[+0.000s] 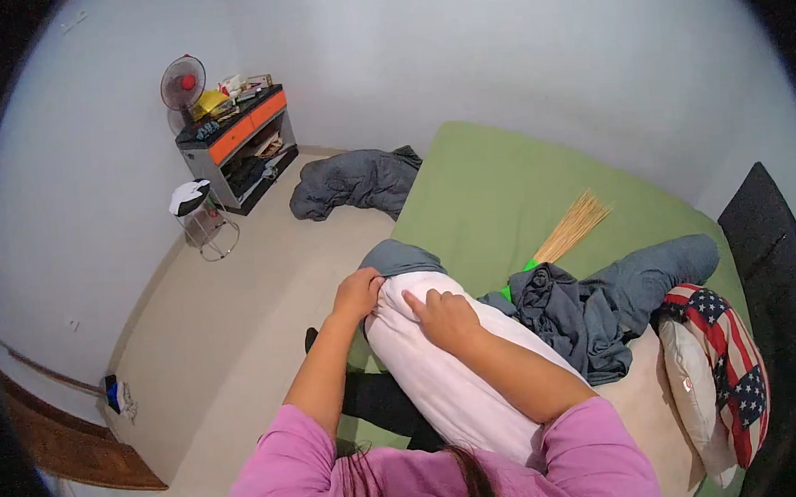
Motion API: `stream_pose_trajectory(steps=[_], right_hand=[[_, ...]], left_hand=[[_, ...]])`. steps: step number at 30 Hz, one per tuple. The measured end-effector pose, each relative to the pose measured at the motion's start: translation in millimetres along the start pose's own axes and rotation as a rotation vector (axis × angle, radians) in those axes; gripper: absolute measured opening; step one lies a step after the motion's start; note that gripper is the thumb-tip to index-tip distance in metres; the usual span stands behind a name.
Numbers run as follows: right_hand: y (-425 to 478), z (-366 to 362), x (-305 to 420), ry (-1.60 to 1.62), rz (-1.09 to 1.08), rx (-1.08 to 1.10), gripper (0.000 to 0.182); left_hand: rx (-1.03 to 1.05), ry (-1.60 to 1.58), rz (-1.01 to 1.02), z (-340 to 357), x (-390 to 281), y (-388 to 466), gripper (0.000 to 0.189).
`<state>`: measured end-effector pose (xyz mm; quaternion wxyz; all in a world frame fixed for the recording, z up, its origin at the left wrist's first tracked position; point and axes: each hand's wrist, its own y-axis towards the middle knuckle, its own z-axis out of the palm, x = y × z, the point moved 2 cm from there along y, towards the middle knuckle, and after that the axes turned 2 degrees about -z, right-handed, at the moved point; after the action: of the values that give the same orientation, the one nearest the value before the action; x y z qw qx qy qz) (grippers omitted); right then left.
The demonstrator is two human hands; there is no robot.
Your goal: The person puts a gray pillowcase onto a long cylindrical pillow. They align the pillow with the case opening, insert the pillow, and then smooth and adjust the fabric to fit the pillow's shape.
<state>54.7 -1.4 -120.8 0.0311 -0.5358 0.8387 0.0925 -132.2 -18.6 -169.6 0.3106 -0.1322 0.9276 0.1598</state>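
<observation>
A long white bolster (438,374) lies slantwise across my lap, its near end against my pink top. A grey-blue cloth cover (400,256) wraps its far end. My left hand (360,295) pinches the cover's edge at the left side of that end, where the white fabric is gathered into folds. On top of the bolster lies my right hand (447,319), its fingers curled and its thumb apart; whether it grips the fabric is hidden. To the right is a crumpled heap of grey cloth (563,314), beside a bolster in a grey-blue cover (662,261).
The bed has a green sheet (475,184). A stick broom (572,222) with a green binding lies there, partly under the grey cloth. Pillows, one flag-patterned (738,365), stand at right. Dark bedding (357,183), a stool (200,218), a cabinet (240,138) and a fan (183,83) are beyond.
</observation>
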Motion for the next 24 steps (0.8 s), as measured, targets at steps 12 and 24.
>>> stream_pose_trajectory(steps=[12,24], right_hand=[[-2,33,-46,0.103,0.255,-0.107,0.017],[-2,63,-86,0.167,0.581,-0.085,0.027]], left_hand=[[-0.249,-0.304,0.286,30,-13,-60,0.022],[0.147,-0.49,0.095,47,-24,-67,0.014]])
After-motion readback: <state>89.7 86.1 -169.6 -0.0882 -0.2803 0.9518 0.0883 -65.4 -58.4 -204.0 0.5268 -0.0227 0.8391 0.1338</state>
